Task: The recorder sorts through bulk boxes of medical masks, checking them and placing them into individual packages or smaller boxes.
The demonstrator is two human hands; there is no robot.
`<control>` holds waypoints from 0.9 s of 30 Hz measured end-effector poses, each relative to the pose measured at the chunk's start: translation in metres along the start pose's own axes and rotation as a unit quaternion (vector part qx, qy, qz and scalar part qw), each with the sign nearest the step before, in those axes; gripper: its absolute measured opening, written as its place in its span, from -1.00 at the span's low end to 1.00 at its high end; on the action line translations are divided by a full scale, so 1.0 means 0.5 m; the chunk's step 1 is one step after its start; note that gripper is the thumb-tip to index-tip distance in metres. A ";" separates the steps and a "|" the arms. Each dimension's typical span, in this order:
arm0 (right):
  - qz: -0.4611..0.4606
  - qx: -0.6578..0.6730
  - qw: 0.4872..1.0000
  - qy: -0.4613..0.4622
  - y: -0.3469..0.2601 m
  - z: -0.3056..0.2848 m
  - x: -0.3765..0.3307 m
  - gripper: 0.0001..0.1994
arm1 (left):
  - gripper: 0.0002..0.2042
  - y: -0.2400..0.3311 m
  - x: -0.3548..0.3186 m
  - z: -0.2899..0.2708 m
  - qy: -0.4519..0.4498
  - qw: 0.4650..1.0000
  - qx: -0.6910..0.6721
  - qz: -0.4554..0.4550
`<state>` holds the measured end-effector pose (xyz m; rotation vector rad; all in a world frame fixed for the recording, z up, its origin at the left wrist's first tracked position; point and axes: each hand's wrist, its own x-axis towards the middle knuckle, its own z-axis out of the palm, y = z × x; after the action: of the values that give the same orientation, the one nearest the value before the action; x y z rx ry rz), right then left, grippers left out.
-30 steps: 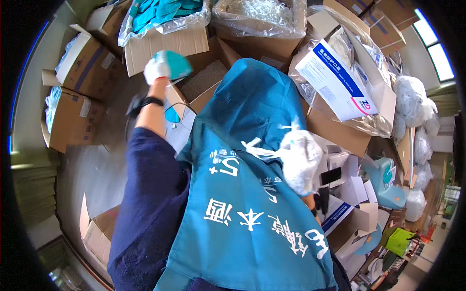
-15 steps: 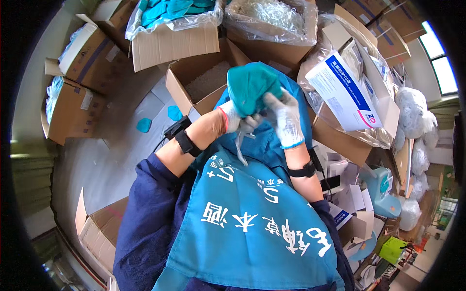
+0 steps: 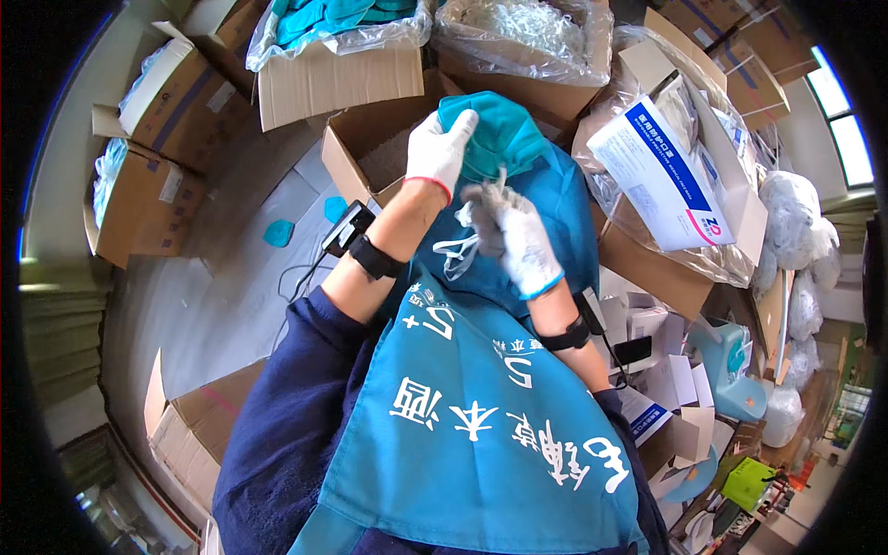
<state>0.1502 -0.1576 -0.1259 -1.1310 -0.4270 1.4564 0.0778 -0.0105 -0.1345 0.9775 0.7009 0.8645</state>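
since the earlier frame, the teal mask (image 3: 509, 134) is being raised slightly, the left hand (image 3: 439, 153) is being shifted up along its left side, and the right hand (image 3: 518, 236) is being drawn inward and lower. in the head view, the mask is being held above the lap, before an open carton (image 3: 344, 162). its left edge is being pinched between the thumb and the closed fingers of the left hand. by the right hand, white straps (image 3: 453, 254) are being gripped with fingers drawn together; the fingertips are being blurred, so the exact hold cannot be told. the knees are being covered by a teal apron (image 3: 472, 370). at the upper left, teal pieces are being contained in a lined box (image 3: 342, 83); beside it, white strands are being kept in another box (image 3: 518, 83).
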 end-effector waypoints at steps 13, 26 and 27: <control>-0.305 -0.511 0.803 0.025 0.145 -0.049 -0.019 -0.74 | -0.47 -0.180 0.036 -0.075 0.004 0.866 0.497 0.064; -0.376 -0.608 0.697 0.058 0.077 -0.081 -0.235 -0.86 | -0.52 -0.191 0.077 -0.144 0.042 0.857 0.505 0.090; -0.340 -0.597 0.721 0.089 0.068 -0.081 -0.236 -0.86 | -0.53 -0.201 0.082 -0.150 0.055 0.870 0.486 0.058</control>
<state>0.1463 -0.2869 -0.1255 -1.7827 -1.5924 0.2543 0.0661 0.0257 -0.2607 1.8932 1.2330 0.6491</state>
